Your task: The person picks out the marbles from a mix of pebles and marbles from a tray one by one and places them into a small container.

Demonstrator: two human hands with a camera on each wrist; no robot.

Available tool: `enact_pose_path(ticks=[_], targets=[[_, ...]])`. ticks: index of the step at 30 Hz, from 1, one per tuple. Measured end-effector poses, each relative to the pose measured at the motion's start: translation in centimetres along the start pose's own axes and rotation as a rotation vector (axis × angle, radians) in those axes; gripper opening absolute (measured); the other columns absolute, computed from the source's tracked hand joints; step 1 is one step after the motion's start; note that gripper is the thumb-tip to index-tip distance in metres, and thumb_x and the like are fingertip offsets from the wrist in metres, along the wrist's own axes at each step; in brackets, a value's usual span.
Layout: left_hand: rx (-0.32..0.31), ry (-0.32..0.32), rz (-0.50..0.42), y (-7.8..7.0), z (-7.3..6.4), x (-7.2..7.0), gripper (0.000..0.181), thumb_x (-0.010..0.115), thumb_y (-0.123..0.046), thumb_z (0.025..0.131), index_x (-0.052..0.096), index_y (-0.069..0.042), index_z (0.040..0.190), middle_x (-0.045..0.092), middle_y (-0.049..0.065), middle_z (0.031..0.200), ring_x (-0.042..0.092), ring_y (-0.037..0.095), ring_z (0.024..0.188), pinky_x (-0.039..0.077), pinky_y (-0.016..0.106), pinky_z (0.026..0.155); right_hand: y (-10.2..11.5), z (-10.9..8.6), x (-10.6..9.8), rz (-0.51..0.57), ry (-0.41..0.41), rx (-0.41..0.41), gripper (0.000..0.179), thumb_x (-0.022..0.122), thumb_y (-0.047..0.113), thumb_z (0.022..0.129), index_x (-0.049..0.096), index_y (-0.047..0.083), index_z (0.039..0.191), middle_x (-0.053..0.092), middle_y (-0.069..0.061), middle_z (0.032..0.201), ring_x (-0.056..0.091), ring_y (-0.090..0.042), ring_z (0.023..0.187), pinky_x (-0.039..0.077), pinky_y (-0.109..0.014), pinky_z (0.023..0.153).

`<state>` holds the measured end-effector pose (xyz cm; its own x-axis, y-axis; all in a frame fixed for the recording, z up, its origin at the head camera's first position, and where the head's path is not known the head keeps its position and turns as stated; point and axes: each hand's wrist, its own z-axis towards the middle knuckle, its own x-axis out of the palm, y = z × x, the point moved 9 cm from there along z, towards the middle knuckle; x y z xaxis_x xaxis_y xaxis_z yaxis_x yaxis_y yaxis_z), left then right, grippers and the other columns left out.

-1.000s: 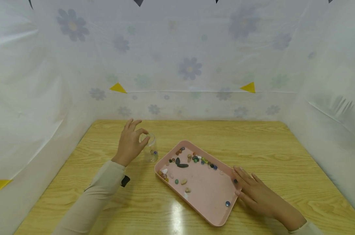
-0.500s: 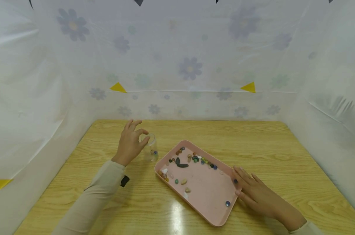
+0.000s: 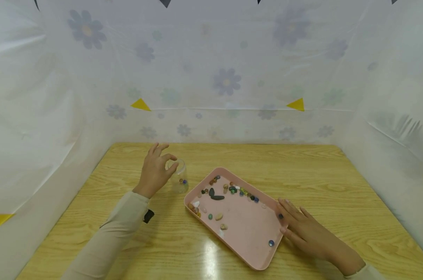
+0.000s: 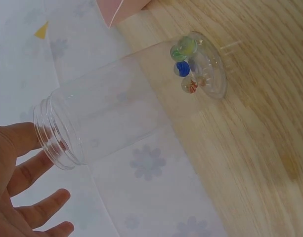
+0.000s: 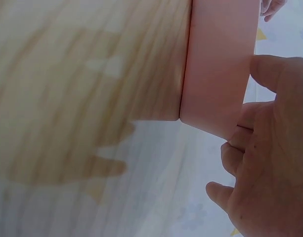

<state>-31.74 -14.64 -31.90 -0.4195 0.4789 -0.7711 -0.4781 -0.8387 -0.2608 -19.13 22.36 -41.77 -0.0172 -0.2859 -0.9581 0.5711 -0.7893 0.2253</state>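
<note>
A clear jar (image 3: 180, 175) without a lid stands upright on the table. Several glass marbles (image 4: 183, 66), green, blue and orange-streaked, lie at its bottom. My left hand (image 3: 154, 171) pinches the jar's rim between thumb and index finger, the other fingers spread away from it. To the right lies a pink tray (image 3: 246, 229) with stones and marbles, most of them along its far and left sides. My right hand (image 3: 307, 231) rests on the tray's right short side, its fingers laid over the rim; the right wrist view shows thumb and fingertips (image 5: 265, 69) right at that edge.
Two dark oblong stones (image 3: 217, 197) lie in the tray's left part, and a lone blue marble (image 3: 271, 243) sits near its right corner. The wooden table (image 3: 313, 167) is enclosed by white flowered sheeting (image 3: 229, 54) at the back and sides.
The marbles at the jar's bottom look very slightly shifted. Both hands and the tray stay in place.
</note>
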Motion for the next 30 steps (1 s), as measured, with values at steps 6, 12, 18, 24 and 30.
enact_pose_path(ticks=[6,12,18,24,30], targets=[[-0.008,0.003,0.002,0.0,0.0,0.0,0.017,0.076,-0.016,0.083,0.074,-0.002,0.093,0.054,0.024,0.132,0.037,0.046,0.132,0.032,0.061,0.106,0.3,0.1,-0.3,-0.016,-0.02,-0.026,0.061,0.051,0.03,0.1,0.028,0.007,0.151,0.03,-0.015,0.154,0.008,-0.005,0.145,-0.013,-0.01,0.11],[0.014,-0.008,0.005,-0.1,0.0,0.0,0.016,0.076,-0.015,0.083,0.074,-0.003,0.093,0.055,0.025,0.13,0.038,0.047,0.13,0.034,0.062,0.104,0.4,0.1,-0.4,-0.025,-0.031,-0.041,0.062,0.053,0.029,0.099,0.029,0.005,0.151,0.03,-0.016,0.154,0.006,-0.004,0.145,-0.013,-0.01,0.109],[0.038,-0.025,-0.025,-0.9,0.0,-0.1,0.015,0.077,-0.013,0.081,0.073,-0.004,0.092,0.055,0.024,0.129,0.039,0.047,0.129,0.034,0.063,0.104,0.4,0.1,-0.3,-0.029,-0.036,-0.047,0.062,0.053,0.029,0.099,0.03,0.005,0.15,0.031,-0.016,0.154,0.006,-0.005,0.145,-0.013,-0.011,0.11],[0.098,-0.005,-0.095,-3.0,-0.2,0.5,0.013,0.076,-0.012,0.082,0.072,-0.005,0.091,0.053,0.023,0.13,0.038,0.046,0.131,0.033,0.062,0.106,0.4,0.1,-0.3,-0.032,-0.037,-0.046,0.061,0.053,0.03,0.099,0.031,0.004,0.15,0.031,-0.016,0.153,0.007,-0.006,0.146,-0.013,-0.011,0.11],[0.294,0.018,-0.032,-6.6,-0.9,2.1,0.018,0.081,-0.012,0.076,0.071,-0.01,0.09,0.053,0.023,0.131,0.038,0.045,0.131,0.032,0.057,0.109,0.4,0.1,-0.4,-0.025,-0.035,-0.039,0.062,0.053,0.03,0.099,0.03,0.005,0.15,0.027,-0.013,0.155,0.008,-0.008,0.146,-0.013,-0.011,0.109]])
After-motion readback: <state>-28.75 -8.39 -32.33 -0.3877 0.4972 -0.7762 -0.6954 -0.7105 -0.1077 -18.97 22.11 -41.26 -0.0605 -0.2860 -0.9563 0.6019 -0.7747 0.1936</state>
